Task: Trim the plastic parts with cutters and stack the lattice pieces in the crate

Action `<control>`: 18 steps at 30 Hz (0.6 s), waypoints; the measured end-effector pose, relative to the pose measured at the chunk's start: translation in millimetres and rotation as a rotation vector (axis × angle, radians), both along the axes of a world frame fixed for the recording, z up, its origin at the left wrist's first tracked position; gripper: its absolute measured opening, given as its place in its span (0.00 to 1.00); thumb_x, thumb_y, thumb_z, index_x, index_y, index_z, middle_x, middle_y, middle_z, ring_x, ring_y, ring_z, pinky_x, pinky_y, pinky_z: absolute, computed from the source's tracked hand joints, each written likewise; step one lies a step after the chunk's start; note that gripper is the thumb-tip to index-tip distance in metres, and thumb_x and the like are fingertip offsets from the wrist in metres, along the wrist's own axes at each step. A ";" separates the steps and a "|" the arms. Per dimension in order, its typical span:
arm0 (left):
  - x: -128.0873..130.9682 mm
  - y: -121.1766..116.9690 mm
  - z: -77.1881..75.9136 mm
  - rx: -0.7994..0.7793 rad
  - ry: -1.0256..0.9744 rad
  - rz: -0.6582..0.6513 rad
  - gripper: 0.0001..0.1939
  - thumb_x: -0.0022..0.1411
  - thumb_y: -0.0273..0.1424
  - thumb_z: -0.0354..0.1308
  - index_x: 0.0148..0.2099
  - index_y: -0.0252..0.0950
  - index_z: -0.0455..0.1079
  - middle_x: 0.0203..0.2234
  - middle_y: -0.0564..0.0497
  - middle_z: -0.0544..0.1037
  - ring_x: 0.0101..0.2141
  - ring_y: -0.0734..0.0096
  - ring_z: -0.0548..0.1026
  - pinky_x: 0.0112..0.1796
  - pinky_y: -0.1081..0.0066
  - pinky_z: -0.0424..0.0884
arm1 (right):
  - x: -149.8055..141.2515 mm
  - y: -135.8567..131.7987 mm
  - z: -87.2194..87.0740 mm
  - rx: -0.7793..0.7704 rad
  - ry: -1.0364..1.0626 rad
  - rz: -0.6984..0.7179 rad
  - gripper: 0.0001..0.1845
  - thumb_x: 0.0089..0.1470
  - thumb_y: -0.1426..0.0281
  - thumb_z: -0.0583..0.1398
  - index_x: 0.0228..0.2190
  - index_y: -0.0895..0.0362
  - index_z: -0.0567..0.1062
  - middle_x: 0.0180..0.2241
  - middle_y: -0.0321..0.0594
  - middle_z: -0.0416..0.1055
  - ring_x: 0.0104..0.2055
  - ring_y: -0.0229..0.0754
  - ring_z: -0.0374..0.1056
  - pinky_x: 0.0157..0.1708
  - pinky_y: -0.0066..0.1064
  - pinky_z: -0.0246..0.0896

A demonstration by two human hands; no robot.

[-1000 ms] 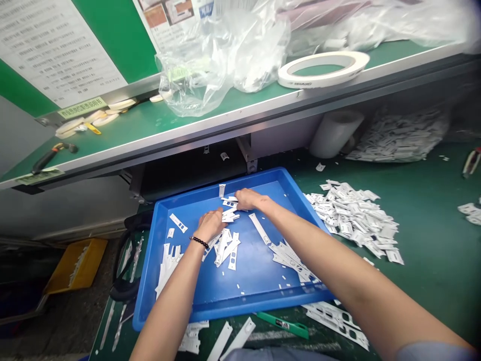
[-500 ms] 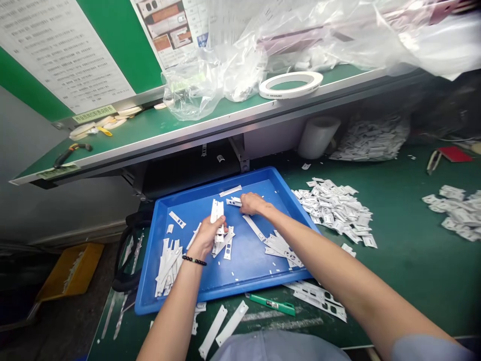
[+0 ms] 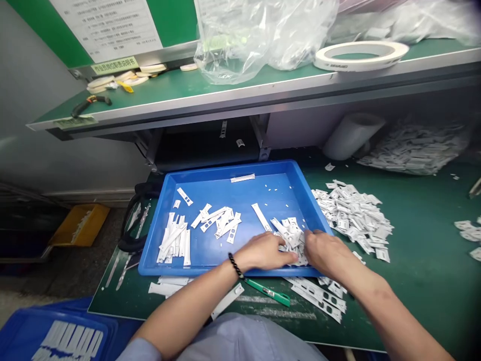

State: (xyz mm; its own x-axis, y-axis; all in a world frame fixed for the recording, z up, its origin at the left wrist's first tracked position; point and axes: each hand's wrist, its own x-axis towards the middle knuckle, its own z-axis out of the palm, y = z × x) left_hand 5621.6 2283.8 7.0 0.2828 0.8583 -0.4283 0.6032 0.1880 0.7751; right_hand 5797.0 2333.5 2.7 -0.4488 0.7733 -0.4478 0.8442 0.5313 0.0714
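Observation:
Both my hands are at the near right of the blue plastic tray [image 3: 225, 168], on either side of a heap of white punched strips [image 3: 290, 237]. My left hand [image 3: 263, 251], with a black bead bracelet on its wrist, lies flat with its fingertips against the heap's lower edge. My right hand [image 3: 325, 253] presses in from the right, its fingers curled against the strips. The heap's lower part is hidden behind my fingers. Farther left in the tray lie a stacked bundle of strips [image 3: 173, 241] and a smaller loose cluster [image 3: 220, 222].
A large pile of small white pieces [image 3: 353, 216] covers the green mat right of the tray. More strips [image 3: 319, 297] and a green utility knife [image 3: 267, 292] lie below it. A blue crate [image 3: 63, 341] sits at lower left. Above stands a shelf with a tape ring [image 3: 361, 56].
Both hands have moved from the tray's middle down to its near right, around the heap. The strips at left now lie in a tighter bundle. The view has shifted, showing more of the near side.

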 end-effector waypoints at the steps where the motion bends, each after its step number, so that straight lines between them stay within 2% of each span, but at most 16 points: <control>1: -20.2 -1.0 4.2 0.045 0.041 0.003 0.19 0.56 0.47 0.56 0.41 0.38 0.75 0.38 0.46 0.79 0.37 0.60 0.75 0.37 0.67 0.68 | -1.1 0.3 3.8 0.033 0.006 -0.019 0.16 0.55 0.79 0.49 0.41 0.67 0.74 0.36 0.60 0.73 0.38 0.53 0.73 0.37 0.38 0.63; 3: -66.6 -4.3 6.0 0.106 0.148 0.122 0.20 0.61 0.44 0.52 0.47 0.39 0.73 0.43 0.46 0.78 0.40 0.61 0.74 0.39 0.67 0.68 | -8.6 4.0 9.7 0.108 0.051 -0.041 0.17 0.58 0.76 0.48 0.42 0.65 0.72 0.37 0.58 0.73 0.35 0.52 0.72 0.34 0.39 0.63; 5: -112.0 -9.1 -1.8 0.163 0.411 0.341 0.20 0.64 0.40 0.49 0.53 0.36 0.70 0.46 0.42 0.75 0.42 0.59 0.73 0.42 0.66 0.68 | -24.0 9.6 9.7 0.165 0.140 -0.030 0.17 0.62 0.69 0.47 0.43 0.62 0.71 0.38 0.55 0.71 0.35 0.51 0.71 0.33 0.38 0.63; 6: -131.2 -11.7 -8.5 0.196 0.562 0.406 0.21 0.64 0.38 0.50 0.55 0.33 0.68 0.47 0.39 0.73 0.46 0.57 0.71 0.46 0.64 0.66 | -33.4 12.3 6.7 0.179 0.175 -0.033 0.19 0.63 0.64 0.47 0.44 0.61 0.71 0.39 0.54 0.70 0.37 0.52 0.71 0.34 0.38 0.63; 8: -158.9 -16.8 -24.4 0.239 0.735 0.403 0.21 0.62 0.37 0.53 0.55 0.33 0.68 0.48 0.38 0.70 0.49 0.54 0.69 0.51 0.62 0.63 | -51.2 16.3 -4.2 0.177 0.204 -0.051 0.24 0.61 0.55 0.49 0.46 0.59 0.70 0.42 0.54 0.68 0.42 0.54 0.69 0.36 0.39 0.63; 10: -172.7 -20.8 -39.1 0.274 0.781 0.342 0.20 0.62 0.37 0.54 0.54 0.36 0.69 0.47 0.41 0.68 0.49 0.56 0.68 0.51 0.63 0.63 | -61.1 18.2 -18.5 0.157 0.192 -0.062 0.28 0.58 0.51 0.53 0.50 0.59 0.68 0.46 0.55 0.65 0.47 0.57 0.67 0.39 0.40 0.63; 13: -178.1 -23.9 -52.9 0.305 0.794 0.341 0.15 0.64 0.35 0.51 0.50 0.38 0.71 0.45 0.43 0.69 0.46 0.58 0.69 0.49 0.65 0.64 | -57.1 18.6 -34.8 0.088 0.188 -0.035 0.28 0.56 0.55 0.57 0.54 0.57 0.66 0.50 0.54 0.63 0.50 0.57 0.64 0.43 0.41 0.62; 16: -177.9 -24.2 -56.0 0.327 0.860 0.433 0.14 0.64 0.34 0.50 0.48 0.36 0.71 0.45 0.42 0.68 0.46 0.57 0.68 0.50 0.63 0.64 | -46.2 19.3 -37.4 0.034 0.213 -0.018 0.27 0.56 0.62 0.58 0.55 0.57 0.65 0.52 0.52 0.63 0.51 0.56 0.63 0.47 0.40 0.61; 18: -175.6 -23.8 -53.7 0.397 0.928 0.497 0.15 0.64 0.32 0.49 0.51 0.35 0.69 0.48 0.39 0.67 0.49 0.54 0.66 0.50 0.61 0.64 | -46.5 19.2 -34.9 0.065 0.252 -0.006 0.25 0.57 0.64 0.56 0.56 0.57 0.65 0.53 0.53 0.62 0.51 0.55 0.63 0.47 0.40 0.60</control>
